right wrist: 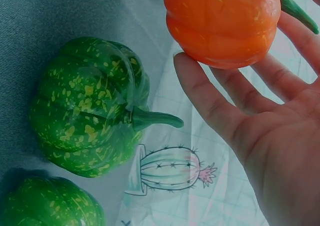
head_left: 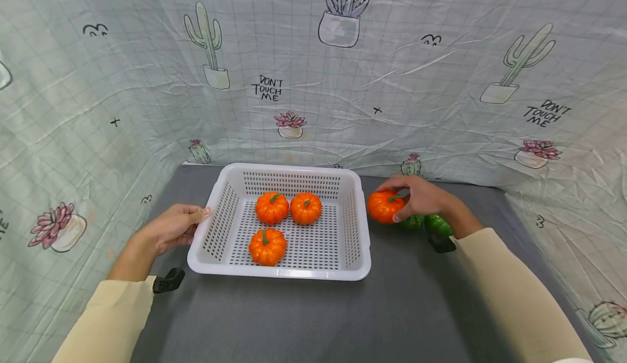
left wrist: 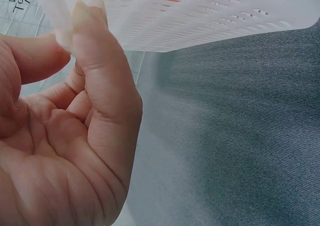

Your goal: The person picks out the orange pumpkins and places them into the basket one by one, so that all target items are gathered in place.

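Observation:
My left hand pinches the left rim of a white perforated basket between thumb and fingers; the left wrist view shows this grip from below. Inside the basket sit three small orange pumpkins: one at the back left, one beside it and one at the front. Just right of the basket, my right hand grips another orange pumpkin, its fingers and thumb around the sides. In the right wrist view that pumpkin is held apart from a speckled green pumpkin.
A second green pumpkin lies close to the first, both on the grey table under my right wrist. A pale cloth with cactus drawings hangs behind and along both sides. A black wrist device sits at my left cuff.

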Available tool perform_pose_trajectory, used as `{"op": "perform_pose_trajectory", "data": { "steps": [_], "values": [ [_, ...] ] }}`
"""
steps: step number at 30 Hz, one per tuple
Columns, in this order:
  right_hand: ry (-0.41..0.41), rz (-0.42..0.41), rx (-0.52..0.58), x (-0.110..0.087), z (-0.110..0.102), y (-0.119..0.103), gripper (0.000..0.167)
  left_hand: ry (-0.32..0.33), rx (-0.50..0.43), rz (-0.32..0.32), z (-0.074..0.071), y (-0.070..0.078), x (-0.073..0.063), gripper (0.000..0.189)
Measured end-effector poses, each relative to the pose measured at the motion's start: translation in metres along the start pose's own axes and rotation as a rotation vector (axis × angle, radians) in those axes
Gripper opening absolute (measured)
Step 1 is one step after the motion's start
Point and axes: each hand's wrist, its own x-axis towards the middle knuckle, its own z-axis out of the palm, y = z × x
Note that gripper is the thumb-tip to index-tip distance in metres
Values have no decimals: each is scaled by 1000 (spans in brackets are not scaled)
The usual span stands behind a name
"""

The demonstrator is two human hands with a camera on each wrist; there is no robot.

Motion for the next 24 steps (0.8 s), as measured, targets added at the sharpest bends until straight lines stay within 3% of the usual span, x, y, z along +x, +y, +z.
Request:
{"op": "perform_pose_trajectory", "data": {
  "steps": [24],
  "values": [
    [23,-61,31,-10,-5,-7,62,-21,-12,-3,-2,-1,3,47]
  ]
}}
